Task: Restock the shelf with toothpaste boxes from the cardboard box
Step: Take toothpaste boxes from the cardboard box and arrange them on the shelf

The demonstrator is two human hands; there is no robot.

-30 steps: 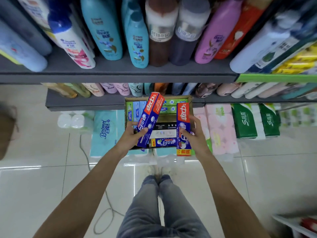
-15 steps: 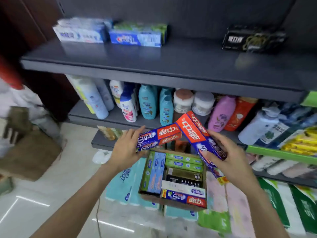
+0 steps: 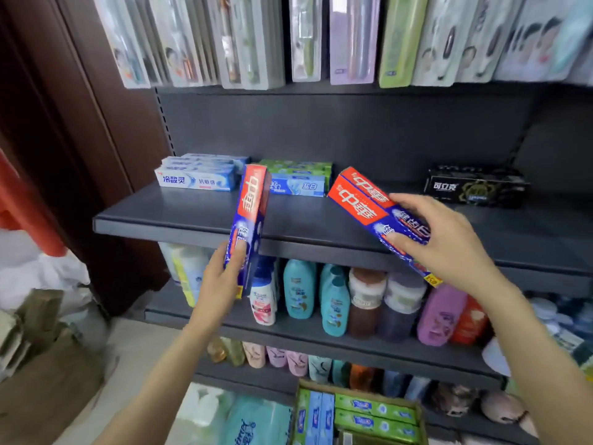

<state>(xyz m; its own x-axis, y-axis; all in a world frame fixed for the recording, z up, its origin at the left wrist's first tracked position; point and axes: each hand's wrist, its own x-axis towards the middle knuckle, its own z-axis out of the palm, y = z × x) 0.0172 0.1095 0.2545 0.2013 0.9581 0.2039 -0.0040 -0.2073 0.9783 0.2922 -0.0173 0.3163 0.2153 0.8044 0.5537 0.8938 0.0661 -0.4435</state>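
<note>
A shop aisle with dark grey shelving: the shelf at chest height carries a white-and-blue stack of toothpaste boxes and a green-and-blue stack toward its back, beyond the fingers, and a black pack off to the right of them. The left hand grips a red-and-blue toothpaste box near its lower end, fingers wrapped round it, the box standing almost upright with its top above the shelf's front edge. The right hand clamps a second red-and-blue box, tilted, its far end over the shelf. Neither box seems set down yet. Below the hands, the cardboard box on the floor still holds several green and blue packs, so by my reckoning much restocking is left
</note>
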